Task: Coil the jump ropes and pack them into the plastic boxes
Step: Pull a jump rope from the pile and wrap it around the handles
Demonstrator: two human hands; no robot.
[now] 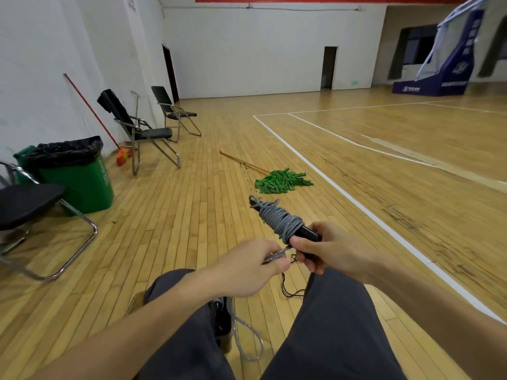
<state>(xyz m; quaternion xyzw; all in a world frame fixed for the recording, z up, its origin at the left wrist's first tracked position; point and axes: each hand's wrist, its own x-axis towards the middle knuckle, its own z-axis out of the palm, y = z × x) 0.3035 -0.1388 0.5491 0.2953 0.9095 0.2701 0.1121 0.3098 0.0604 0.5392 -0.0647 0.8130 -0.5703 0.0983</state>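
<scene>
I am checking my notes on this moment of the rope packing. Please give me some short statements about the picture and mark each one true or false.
1. The right hand holds the black handles wrapped in grey jump rope. True.
2. The left hand is empty. False: it pinches the loose rope strand.
3. The green mop leans on the wall. False: it lies on the wooden floor.
4. The green trash bin has a black liner. True.
5. A plastic box sits on the person's lap. False: none is visible.
</scene>
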